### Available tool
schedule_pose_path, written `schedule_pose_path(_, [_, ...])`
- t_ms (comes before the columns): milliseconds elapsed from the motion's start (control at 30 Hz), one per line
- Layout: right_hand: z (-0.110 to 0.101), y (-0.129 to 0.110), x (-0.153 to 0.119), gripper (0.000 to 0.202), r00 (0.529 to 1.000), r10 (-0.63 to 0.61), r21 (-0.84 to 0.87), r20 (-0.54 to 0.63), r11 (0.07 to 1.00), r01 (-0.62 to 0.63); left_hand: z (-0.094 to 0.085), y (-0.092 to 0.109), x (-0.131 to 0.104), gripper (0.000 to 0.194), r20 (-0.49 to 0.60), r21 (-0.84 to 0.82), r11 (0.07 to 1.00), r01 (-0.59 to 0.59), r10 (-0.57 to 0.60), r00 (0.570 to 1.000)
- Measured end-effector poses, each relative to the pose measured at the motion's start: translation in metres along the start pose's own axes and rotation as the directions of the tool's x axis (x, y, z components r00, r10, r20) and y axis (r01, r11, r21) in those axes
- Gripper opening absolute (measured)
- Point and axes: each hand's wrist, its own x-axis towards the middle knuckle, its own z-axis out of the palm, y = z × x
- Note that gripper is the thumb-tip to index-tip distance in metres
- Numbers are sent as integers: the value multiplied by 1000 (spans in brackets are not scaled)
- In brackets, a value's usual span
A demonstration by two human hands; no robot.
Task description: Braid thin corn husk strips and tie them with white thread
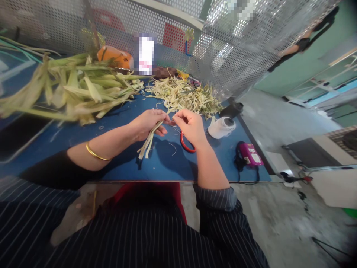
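Observation:
A small bundle of pale dried husk strips [147, 143] hangs from my left hand [154, 122], its loose ends pointing down toward me. The left thumb and fingers pinch the strips. Close beside it, my right hand [188, 124] has thumb and forefinger pressed together at the bundle's upper end; what lies between those fingertips is too small to make out. Below the right hand, red-handled scissors [187, 143] rest on the blue table [125, 160], partly covered by it. A thin pale thread [173, 149] lies curled nearby.
Long green-yellow husks [92, 89] are heaped at the left, and a pile of shredded strips [185, 95] lies ahead. On the right are a white thread cone [222, 127], a black cylinder [232, 109] and a purple box with a cord [251, 153]. A perforated metal screen [223, 48] stands behind.

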Motion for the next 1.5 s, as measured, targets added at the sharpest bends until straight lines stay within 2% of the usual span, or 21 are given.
schedule_pose_path(67, [2,0,0,14,1000,-11,-4,10,1000,11,2,-4,1,16,33,-27,999,28,-28,999])
schedule_pose_path(133, [2,1,0,14,1000,-18,-14,6,1000,18,1,-7,2,17,18,-51,999,18,-17,1000])
schedule_pose_path(267, [0,2,0,14,999,-41,-56,-8,998,41,-3,-6,4,16,-70,-12,996,-91,90,993])
schedule_pose_path(333, [-1,3,1,14,998,-61,-92,-20,994,59,-5,-4,4,15,-103,87,987,-132,140,985])
schedule_pose_path(433, [-3,4,1,14,993,-113,-171,-36,980,106,-8,-2,3,16,-66,306,934,-185,215,974])
schedule_pose_path(533, [-7,2,-1,12,981,-191,-259,-22,949,179,-12,1,2,20,-11,585,764,-273,344,939])
schedule_pose_path(600, [-11,-2,-3,11,969,-248,-284,9,928,241,-15,2,2,23,48,751,581,-314,425,904])
schedule_pose_path(667, [-13,-5,-5,12,952,-306,-278,35,912,303,-18,3,3,26,157,851,388,-354,455,877])
schedule_pose_path(733, [-14,-8,-6,13,940,-337,-255,47,906,337,-19,4,3,28,291,881,234,-410,414,862])
schedule_pose_path(767, [-14,-8,-6,13,941,-336,-238,46,911,337,-19,4,3,28,360,874,188,-449,371,856])
schedule_pose_path(867, [-14,-6,-4,14,962,-272,-152,17,950,271,-19,7,1,26,535,795,169,-582,258,805])
schedule_pose_path(967, [-13,2,1,16,994,-103,-2,-32,995,103,-19,12,-3,26,630,672,252,-697,300,716])
schedule_pose_path(1033, [-10,8,4,18,998,59,118,-38,992,-54,-19,15,-4,27,613,626,313,-714,369,699])
schedule_pose_path(1100, [-6,15,7,19,982,190,216,-15,959,-183,-19,16,-4,27,527,641,355,-680,440,727])
schedule_pose_path(1200, [2,20,7,22,973,228,226,12,948,-225,-20,14,-1,26,323,706,391,-591,565,759])
schedule_pose_path(1267, [9,19,6,23,985,172,140,-10,976,-169,-21,12,1,25,190,740,410,-533,632,751])
schedule_pose_path(1367, [18,14,0,18,999,6,-51,-39,999,-8,-22,8,5,25,56,777,427,-462,685,726])
schedule_pose_path(1433, [22,8,-5,15,989,-143,-174,-20,975,138,-24,5,7,24,37,808,405,-428,690,723])
schedule_pose_path(1500, [23,3,-10,17,964,-265,-271,29,926,263,-24,2,8,25,91,867,313,-387,664,742])
